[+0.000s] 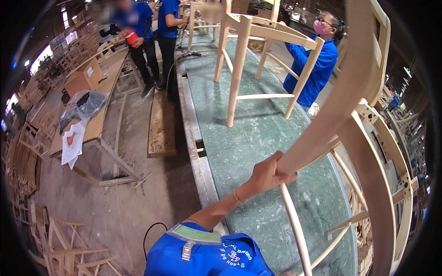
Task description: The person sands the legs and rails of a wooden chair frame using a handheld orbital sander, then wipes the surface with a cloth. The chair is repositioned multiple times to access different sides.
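A pale, unfinished wooden chair frame (pixel 338 108) is close to me on the right, tilted, its broad curved piece crossing the view. My left hand (pixel 266 175), with a bead bracelet at the wrist, is wrapped round the lower end of that curved piece. A thin round rod (pixel 295 225) runs down from beside the hand toward the bottom edge. Bolt holes show in the frame's right part. Of my right hand, at most a skin-coloured sliver shows at the bottom edge; its fingers are hidden.
A long green-topped worktable (pixel 248 152) with a metal edge rail (pixel 195 152) carries another chair frame (pixel 244 69) farther along. A masked co-worker (pixel 313 60) stands right of it, others (pixel 168 37) at far left. A wooden table (pixel 99 124) holds plastic. Chair parts (pixel 69 248) lie lower left.
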`<state>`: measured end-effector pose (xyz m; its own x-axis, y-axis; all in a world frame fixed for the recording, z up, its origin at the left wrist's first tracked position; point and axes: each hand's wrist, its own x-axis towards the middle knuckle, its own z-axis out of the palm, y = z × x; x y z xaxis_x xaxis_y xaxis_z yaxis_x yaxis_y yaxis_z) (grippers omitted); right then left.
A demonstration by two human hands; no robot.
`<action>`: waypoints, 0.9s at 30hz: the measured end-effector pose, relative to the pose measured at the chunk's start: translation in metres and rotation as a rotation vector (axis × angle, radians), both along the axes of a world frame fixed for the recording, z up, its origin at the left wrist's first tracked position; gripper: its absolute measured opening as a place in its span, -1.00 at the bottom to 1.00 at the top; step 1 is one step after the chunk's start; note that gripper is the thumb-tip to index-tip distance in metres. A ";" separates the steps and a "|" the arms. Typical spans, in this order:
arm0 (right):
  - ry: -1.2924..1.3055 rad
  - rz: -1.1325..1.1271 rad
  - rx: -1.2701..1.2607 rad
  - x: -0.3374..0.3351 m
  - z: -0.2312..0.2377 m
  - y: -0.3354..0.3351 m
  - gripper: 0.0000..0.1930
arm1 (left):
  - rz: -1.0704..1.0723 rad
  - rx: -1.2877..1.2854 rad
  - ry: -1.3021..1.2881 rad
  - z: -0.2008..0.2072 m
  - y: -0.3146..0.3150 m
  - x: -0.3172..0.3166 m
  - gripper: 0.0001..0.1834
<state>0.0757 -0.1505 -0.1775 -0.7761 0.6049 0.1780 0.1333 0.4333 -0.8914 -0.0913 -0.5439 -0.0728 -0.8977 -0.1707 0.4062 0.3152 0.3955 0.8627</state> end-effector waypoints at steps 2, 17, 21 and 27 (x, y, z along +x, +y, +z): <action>0.013 -0.054 0.026 0.000 0.011 0.013 -0.39 | -0.101 -0.095 -0.005 0.015 0.011 0.007 -0.31; 0.115 -0.305 0.071 0.013 0.068 0.090 -0.18 | -0.515 0.483 -0.037 0.084 0.078 -0.082 -0.36; 0.074 -0.278 -0.051 -0.011 0.088 0.114 -0.47 | -0.390 0.334 0.050 0.087 0.086 -0.111 -0.42; 0.333 -0.266 -0.093 -0.023 0.094 0.094 -0.62 | -0.628 0.921 0.161 0.102 0.122 -0.108 -0.56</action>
